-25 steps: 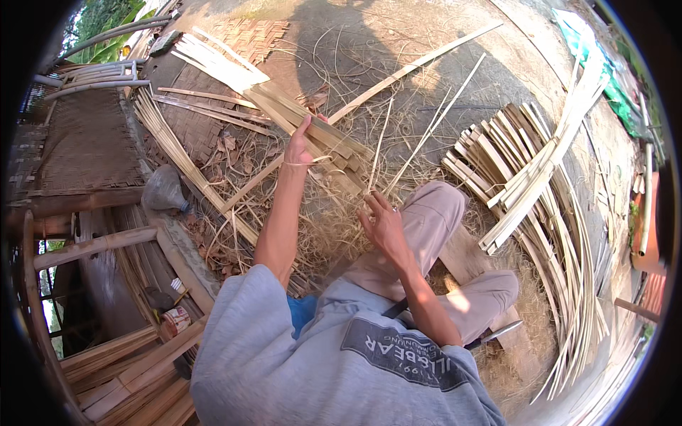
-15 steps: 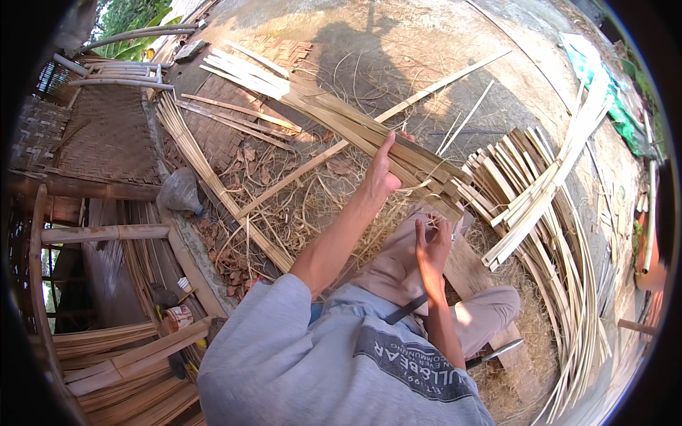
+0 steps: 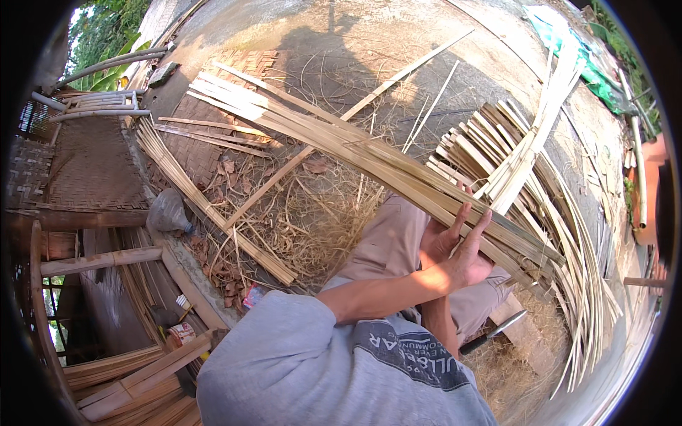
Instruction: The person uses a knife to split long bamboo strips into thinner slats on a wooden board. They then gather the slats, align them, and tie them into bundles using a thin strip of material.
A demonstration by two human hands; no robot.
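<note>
A long bundle of split bamboo strips (image 3: 341,145) slants across in front of me, from the upper left down to the right above my lap. My left hand (image 3: 474,259) is closed around its lower right part, thumb up along the near side. Partly hidden behind my left wrist, my right hand (image 3: 435,243) is closed on the same bundle just to the left, with fingers against the near edge. Some fingertips show past the far edge. A knife (image 3: 507,323) with a dark handle lies beside my right forearm, over a wooden board (image 3: 513,339).
More bamboo strips (image 3: 579,284) lie stacked to the right, with a pale bundle (image 3: 536,135) across them. Shavings (image 3: 320,206) and loose strips cover the ground. At left are a woven mat (image 3: 96,163), a bamboo frame (image 3: 103,260) and a clear plastic container (image 3: 169,211).
My left hand has moved right and down along the bundle, and its forearm now crosses over my right one. My right hand has risen from my lap to the bundle, which has shifted right and down.
</note>
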